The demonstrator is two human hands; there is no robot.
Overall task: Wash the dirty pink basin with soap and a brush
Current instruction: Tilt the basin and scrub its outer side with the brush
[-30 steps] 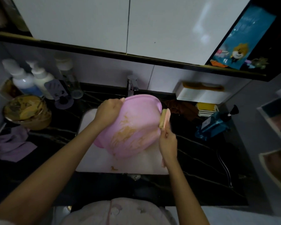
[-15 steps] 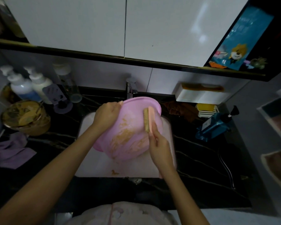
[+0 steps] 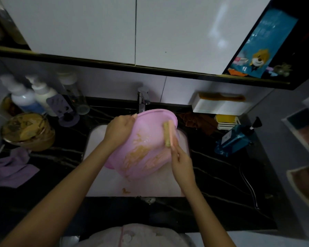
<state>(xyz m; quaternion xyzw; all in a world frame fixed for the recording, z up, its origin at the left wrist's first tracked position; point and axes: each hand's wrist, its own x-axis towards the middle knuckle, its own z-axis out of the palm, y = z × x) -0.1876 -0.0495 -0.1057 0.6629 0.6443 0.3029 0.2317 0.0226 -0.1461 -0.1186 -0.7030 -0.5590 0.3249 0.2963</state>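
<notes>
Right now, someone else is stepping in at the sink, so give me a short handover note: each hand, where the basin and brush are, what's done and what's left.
Left hand: grips the far-left rim of the pink basin, holding it tilted over the white sink.
Right hand: fingers curled round the handle of the brush, bristles against the basin's upper right inner wall.
Done: scrubbing is under way; the upper wall looks fairly clean.
Left: brown smears cover the lower inner wall; scrub them, then rinse. Whether the faucet runs cannot be told.
</notes>
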